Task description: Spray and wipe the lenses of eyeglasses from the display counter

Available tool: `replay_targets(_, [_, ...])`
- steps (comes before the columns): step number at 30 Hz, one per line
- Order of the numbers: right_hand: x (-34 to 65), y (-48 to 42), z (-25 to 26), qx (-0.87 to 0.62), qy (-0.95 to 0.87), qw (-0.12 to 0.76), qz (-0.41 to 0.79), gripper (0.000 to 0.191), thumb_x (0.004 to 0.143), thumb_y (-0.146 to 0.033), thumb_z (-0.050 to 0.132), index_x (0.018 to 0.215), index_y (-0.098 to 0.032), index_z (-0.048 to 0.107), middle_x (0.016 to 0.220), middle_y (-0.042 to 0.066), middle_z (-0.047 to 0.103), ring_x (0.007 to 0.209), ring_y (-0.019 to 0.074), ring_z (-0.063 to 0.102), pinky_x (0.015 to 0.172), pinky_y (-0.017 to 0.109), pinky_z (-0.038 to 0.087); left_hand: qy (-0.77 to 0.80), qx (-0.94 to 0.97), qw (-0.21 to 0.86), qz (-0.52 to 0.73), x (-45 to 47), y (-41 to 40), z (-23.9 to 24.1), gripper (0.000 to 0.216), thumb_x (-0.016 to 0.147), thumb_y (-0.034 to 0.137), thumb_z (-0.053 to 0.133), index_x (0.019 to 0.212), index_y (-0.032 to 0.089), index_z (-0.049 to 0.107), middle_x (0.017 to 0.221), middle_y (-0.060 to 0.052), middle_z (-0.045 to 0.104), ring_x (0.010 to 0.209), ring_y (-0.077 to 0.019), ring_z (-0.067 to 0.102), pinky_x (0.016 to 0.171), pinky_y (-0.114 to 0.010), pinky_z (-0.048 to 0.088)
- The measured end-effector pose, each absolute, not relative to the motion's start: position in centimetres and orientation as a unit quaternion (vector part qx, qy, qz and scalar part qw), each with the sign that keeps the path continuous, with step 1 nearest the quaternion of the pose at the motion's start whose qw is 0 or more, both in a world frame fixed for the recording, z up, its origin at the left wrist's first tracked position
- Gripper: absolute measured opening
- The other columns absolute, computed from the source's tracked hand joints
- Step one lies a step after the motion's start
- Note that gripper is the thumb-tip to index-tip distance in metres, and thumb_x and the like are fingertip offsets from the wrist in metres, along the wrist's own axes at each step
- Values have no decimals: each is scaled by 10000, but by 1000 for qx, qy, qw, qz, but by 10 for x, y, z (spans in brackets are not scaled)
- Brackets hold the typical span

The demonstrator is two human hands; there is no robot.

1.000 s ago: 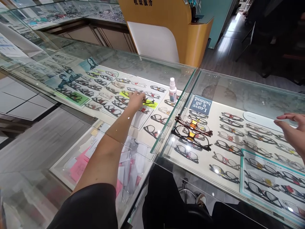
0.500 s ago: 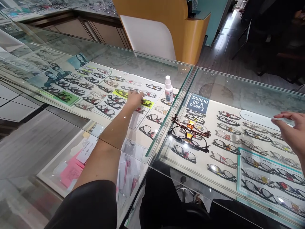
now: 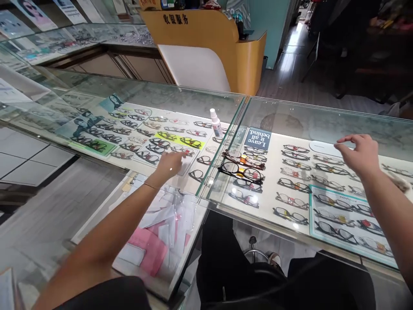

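Note:
My left hand (image 3: 171, 165) is over the glass top of the left display case, palm down. Its fingers are partly stretched and hold nothing I can see; whether they touch the glass I cannot tell. Under them, inside the case, lie glasses on a yellow-green strip (image 3: 179, 140). My right hand (image 3: 359, 155) hovers over the right case, thumb and index finger curved toward each other with a small gap. A white spray bottle (image 3: 216, 124) stands on the left case. Two pairs of eyeglasses, one brown (image 3: 243, 160) and one black (image 3: 241, 173), lie on the glass near the join.
Rows of eyeglasses (image 3: 292, 185) fill the cases, with a dark blue sign (image 3: 258, 138) among them. Below the left case, an open drawer (image 3: 167, 286) holds pink and white packets. A yellow counter (image 3: 206, 32) stands behind; a stool base (image 3: 254, 252) is below.
My left hand has drawn back toward me and left, off the yellow-green strip. The view has tilted up and shifted, bringing more of my right forearm into sight. Bottle and glasses stay put.

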State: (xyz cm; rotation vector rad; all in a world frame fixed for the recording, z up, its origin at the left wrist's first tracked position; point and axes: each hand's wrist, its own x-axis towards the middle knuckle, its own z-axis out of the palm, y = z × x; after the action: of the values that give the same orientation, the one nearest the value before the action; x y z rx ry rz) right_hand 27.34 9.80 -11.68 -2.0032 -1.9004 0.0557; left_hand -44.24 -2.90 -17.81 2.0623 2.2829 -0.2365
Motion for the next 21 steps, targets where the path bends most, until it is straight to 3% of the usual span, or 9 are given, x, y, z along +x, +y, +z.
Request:
replay_targets(3, [257,93,-106,-743,-625,224,85,351,997,-506,622,1161,-247,794,1477,193,634,1389,384,518,1295,548,389,706,682,111,-155,-430,-106,-154,330,810,114,638,1036,266,823,1029,-97,878,972,-339,806,889,-429,557])
replay_targets(5, [248,90,-100,-752,-609,230,101,297,974,-441,649,1149,-246,787,1498,176,628,1451,390,483,1330,545,376,677,688,168,-198,-412,-155,-128,301,745,91,659,926,273,816,1001,-55,873,942,-301,807,803,-367,549])
replay_targets(7, [242,88,-97,-757,-601,231,113,274,965,-415,658,1145,-245,776,1526,167,618,1470,397,463,1325,563,394,615,678,304,-264,-382,-196,-89,222,739,89,669,850,245,781,938,-54,840,894,-290,785,744,-344,511])
replay_targets(9, [240,87,-95,-755,-603,229,120,255,975,-410,653,1137,-247,764,1542,167,608,1455,395,459,1307,584,408,524,659,485,-238,-339,-223,-42,143,816,153,715,896,248,786,877,-25,811,826,-250,764,700,-308,489])
replay_targets(11, [240,87,-93,-754,-604,228,122,230,977,-399,652,1122,-250,751,1543,171,602,1431,386,450,1290,589,406,458,664,566,-171,-292,-231,5,181,1044,305,624,1038,267,801,886,-15,828,822,-220,763,745,-299,513])
replay_targets(13, [240,87,-92,-754,-605,225,124,212,971,-386,656,1112,-251,738,1546,174,596,1411,377,439,1279,581,397,474,735,478,-89,-250,-217,39,268,1135,397,554,1100,285,794,937,-7,843,898,-215,765,836,-306,515])
replay_targets(17, [240,85,-90,-744,-610,237,135,167,935,-359,670,1050,-251,724,1471,164,608,1376,372,456,1264,562,406,494,856,144,40,-209,-150,49,314,1139,467,574,1038,254,781,988,-42,828,985,-253,719,977,-389,491])
replay_targets(21, [241,87,-94,-733,-613,266,131,141,889,-355,662,958,-250,726,1357,142,638,1370,402,508,1247,596,447,457,889,4,24,-201,-80,17,209,1023,437,771,1017,234,820,1498,-102,787,1439,-371,618,1169,-519,422])
